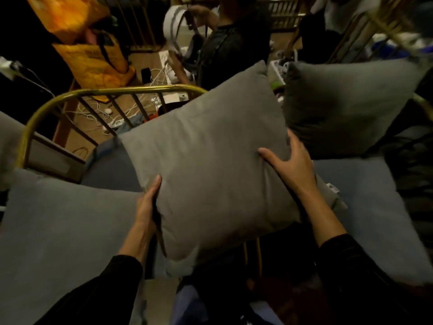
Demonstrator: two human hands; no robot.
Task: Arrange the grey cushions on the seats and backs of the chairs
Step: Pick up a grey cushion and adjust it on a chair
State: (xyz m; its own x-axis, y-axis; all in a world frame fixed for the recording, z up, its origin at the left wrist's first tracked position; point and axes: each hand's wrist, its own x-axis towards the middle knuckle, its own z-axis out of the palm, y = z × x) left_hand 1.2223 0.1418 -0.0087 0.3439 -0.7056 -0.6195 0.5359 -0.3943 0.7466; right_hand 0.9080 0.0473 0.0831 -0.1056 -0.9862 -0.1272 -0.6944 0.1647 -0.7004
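Observation:
I hold a large grey cushion [206, 156] in mid-air at the centre of the view. My left hand [147, 207] grips its lower left edge, thumb on top. My right hand [290, 160] grips its right edge with fingers spread. Behind the cushion curves the brass back rail of a chair [77, 95], whose dark seat [110, 170] shows at the left. A second grey cushion [346, 104] leans upright at the right. A paler cushion [58, 231] lies at the lower left and another [379, 212] at the lower right.
A person in dark clothes [225, 43] sits beyond the chair, handling a white band. Orange bags [93, 57] stand at the back left. White cables [112, 113] lie on the brown floor behind the rail. More brass chair frames [386, 24] stand at the back right.

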